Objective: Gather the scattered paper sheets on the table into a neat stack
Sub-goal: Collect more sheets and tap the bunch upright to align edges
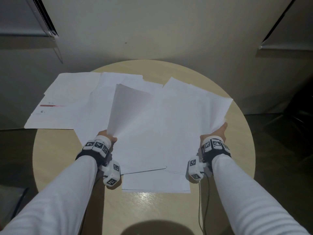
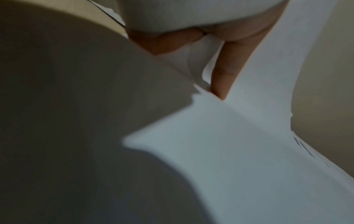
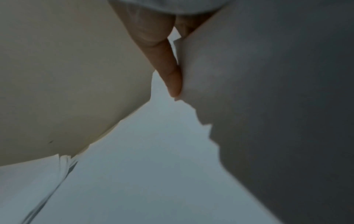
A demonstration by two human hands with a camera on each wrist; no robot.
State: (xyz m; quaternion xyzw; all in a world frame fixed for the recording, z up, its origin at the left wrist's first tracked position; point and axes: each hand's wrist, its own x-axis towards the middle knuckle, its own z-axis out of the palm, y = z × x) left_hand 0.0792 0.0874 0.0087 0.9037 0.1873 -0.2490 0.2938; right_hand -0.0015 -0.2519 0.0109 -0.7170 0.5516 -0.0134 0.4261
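Note:
White paper sheets (image 1: 152, 119) lie fanned over a round light-wood table (image 1: 55, 156). My left hand (image 1: 108, 135) pinches the left edge of a lifted bundle of sheets (image 1: 130, 106), which curls upward. My right hand (image 1: 218, 133) grips the right edge of the sheets (image 1: 203, 116) on the other side. In the left wrist view a finger (image 2: 222, 72) lies between two layers of paper (image 2: 239, 159). The right wrist view has a finger (image 3: 170, 71) pressed against a sheet (image 3: 249, 106). A flat small pile (image 1: 155, 183) sits nearest me.
A printed sheet with a red bar (image 1: 55, 102) overhangs the table's left rim. Behind the table rises a pale wall (image 1: 152, 31). Dark floor surrounds the table, and window blinds (image 1: 44, 19) hang at the upper left.

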